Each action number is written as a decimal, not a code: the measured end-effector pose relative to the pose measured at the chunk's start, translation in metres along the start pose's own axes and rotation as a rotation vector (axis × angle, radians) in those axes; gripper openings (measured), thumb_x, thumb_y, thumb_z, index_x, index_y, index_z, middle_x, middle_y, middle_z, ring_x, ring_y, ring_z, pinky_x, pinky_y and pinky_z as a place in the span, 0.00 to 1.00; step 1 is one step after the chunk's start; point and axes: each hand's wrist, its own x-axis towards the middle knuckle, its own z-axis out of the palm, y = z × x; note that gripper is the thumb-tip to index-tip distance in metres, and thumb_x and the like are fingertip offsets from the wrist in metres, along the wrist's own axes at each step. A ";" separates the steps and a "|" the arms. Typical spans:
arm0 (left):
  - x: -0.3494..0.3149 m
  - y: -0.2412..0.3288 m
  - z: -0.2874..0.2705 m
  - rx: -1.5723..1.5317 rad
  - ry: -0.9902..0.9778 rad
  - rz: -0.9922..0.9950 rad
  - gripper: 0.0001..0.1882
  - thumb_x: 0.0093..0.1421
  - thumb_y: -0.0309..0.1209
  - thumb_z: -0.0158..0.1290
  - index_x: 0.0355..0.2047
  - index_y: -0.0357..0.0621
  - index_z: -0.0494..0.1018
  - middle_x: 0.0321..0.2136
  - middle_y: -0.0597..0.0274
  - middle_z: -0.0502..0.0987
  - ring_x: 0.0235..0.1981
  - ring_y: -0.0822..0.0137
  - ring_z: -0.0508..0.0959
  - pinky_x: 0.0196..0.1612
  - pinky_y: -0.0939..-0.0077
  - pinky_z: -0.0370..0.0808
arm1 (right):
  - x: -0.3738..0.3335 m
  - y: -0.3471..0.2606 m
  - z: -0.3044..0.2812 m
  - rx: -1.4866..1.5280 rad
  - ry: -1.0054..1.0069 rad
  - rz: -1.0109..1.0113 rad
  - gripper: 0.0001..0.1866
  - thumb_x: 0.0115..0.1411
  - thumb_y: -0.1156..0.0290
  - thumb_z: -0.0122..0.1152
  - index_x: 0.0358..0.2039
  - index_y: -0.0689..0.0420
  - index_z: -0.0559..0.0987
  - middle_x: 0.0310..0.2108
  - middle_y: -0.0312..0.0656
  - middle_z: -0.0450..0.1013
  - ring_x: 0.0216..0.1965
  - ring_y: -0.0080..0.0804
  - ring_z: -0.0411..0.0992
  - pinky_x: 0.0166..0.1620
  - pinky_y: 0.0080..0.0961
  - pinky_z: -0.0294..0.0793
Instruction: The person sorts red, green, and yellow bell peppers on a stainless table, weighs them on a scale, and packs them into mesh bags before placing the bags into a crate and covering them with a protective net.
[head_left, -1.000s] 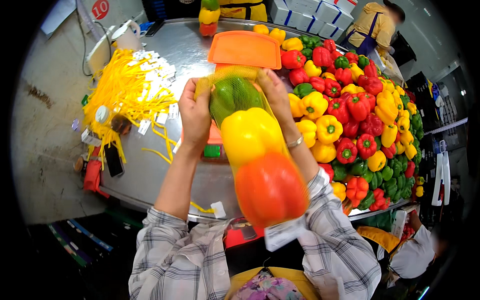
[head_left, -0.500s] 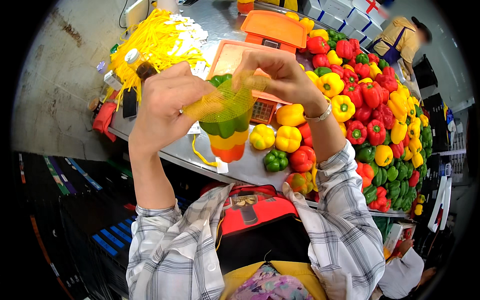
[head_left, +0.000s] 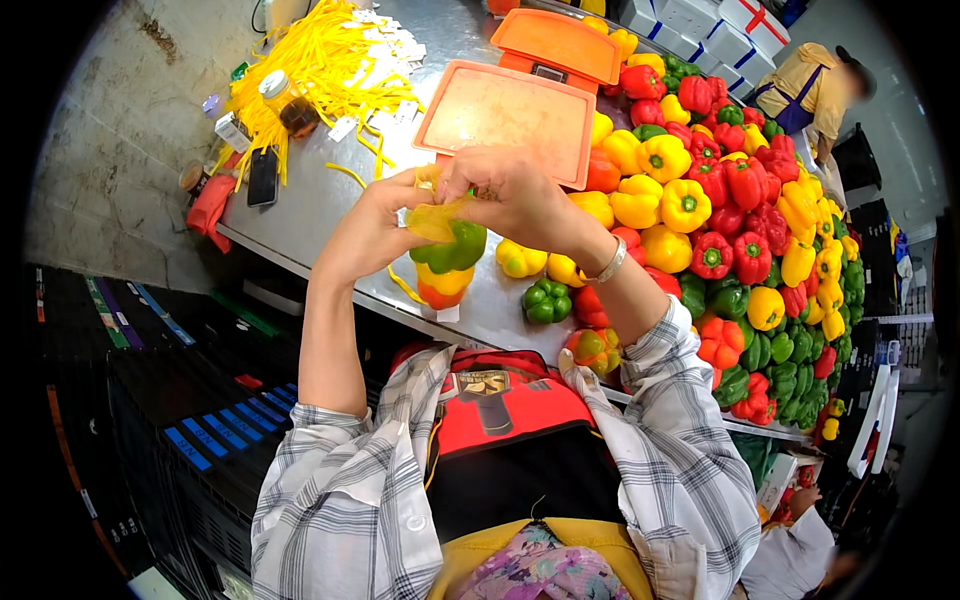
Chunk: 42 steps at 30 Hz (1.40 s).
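Note:
In front of me a yellow mesh net bag [head_left: 432,222] hangs from both hands, with its top bunched between my fingers. Stacked inside are a green bell pepper [head_left: 455,250] on top, a yellow bell pepper [head_left: 444,282] in the middle and an orange-red one [head_left: 440,299] at the bottom. My left hand [head_left: 365,235] pinches the net's left side. Curled over the gathered mesh, my right hand [head_left: 515,200] hides part of it. A yellow strip with a white tag [head_left: 447,314] lies on the metal table [head_left: 335,230] behind the bag.
Two orange scales [head_left: 505,120] stand beyond my hands. A heap of red, yellow and green peppers [head_left: 745,255] covers the right side. Yellow net strips with white tags [head_left: 300,75], a jar [head_left: 290,105] and a phone [head_left: 262,178] lie left. A co-worker [head_left: 815,100] stands far right.
The net's mouth, spread wide between my hands before, is now bunched together. My hands have come closer to each other and lower, and the peppers sit slightly lower and left.

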 end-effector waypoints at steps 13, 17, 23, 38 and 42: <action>0.010 0.021 -0.011 0.052 0.154 0.133 0.09 0.44 0.15 0.64 0.19 0.36 0.74 0.24 0.63 0.80 0.27 0.72 0.77 0.32 0.78 0.72 | -0.022 0.016 0.041 -0.009 0.105 0.116 0.36 0.49 0.68 0.73 0.58 0.57 0.67 0.57 0.48 0.66 0.59 0.38 0.64 0.61 0.33 0.62; 0.018 0.022 -0.014 -0.186 0.152 0.374 0.28 0.40 0.18 0.68 0.44 0.38 0.73 0.42 0.60 0.77 0.42 0.70 0.77 0.45 0.78 0.72 | -0.006 0.006 0.060 0.177 0.167 0.218 0.05 0.59 0.75 0.59 0.36 0.59 0.77 0.36 0.46 0.75 0.40 0.34 0.74 0.45 0.30 0.73; 0.007 -0.018 0.010 -0.484 0.020 0.032 0.59 0.37 0.21 0.71 0.67 0.44 0.47 0.61 0.53 0.64 0.62 0.58 0.66 0.63 0.66 0.63 | -0.004 0.029 0.071 0.577 0.431 0.119 0.16 0.70 0.69 0.44 0.25 0.61 0.71 0.21 0.37 0.68 0.24 0.24 0.66 0.29 0.22 0.67; 0.001 -0.039 0.057 -0.197 0.104 0.054 0.04 0.55 0.24 0.58 0.32 0.41 0.76 0.38 0.58 0.78 0.43 0.53 0.74 0.48 0.64 0.68 | 0.042 0.011 0.037 1.042 0.536 0.235 0.15 0.70 0.59 0.48 0.32 0.56 0.71 0.16 0.27 0.60 0.15 0.13 0.55 0.17 0.17 0.52; 0.006 -0.047 0.051 0.087 0.105 0.213 0.04 0.60 0.29 0.53 0.34 0.43 0.76 0.33 0.60 0.76 0.42 0.54 0.72 0.51 0.63 0.66 | 0.046 -0.008 -0.023 0.951 0.800 0.133 0.12 0.70 0.62 0.47 0.32 0.54 0.71 0.14 0.27 0.53 0.12 0.15 0.50 0.15 0.19 0.49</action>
